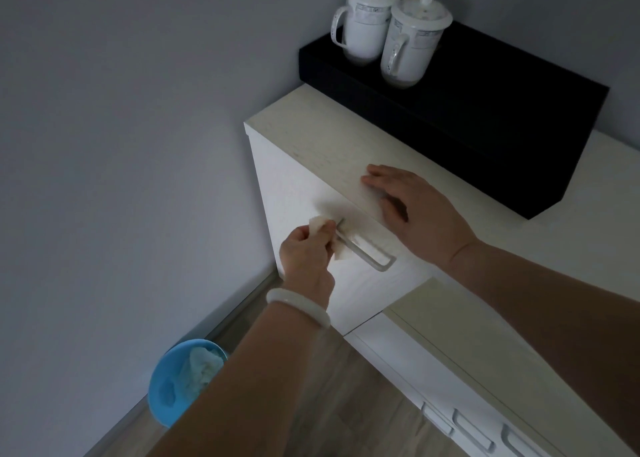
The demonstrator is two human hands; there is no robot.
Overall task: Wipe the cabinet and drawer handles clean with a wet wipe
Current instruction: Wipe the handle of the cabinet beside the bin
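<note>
A white cabinet (304,166) stands in the corner, with a metal bar handle (367,254) on its door front. My left hand (306,252) pinches a white wet wipe (341,252) that is wrapped round the left end of that handle. My right hand (415,211) rests flat with straight fingers on the cabinet's beige top edge, just above the handle. Lower right, a shorter white drawer unit (415,359) carries several more handles (472,430) on its front.
A black box (502,117) lies on the cabinet top at the back, with two lidded white mugs (412,37) on it. A blue waste bin (180,384) holding crumpled tissue stands on the wooden floor by the grey wall, below my left forearm.
</note>
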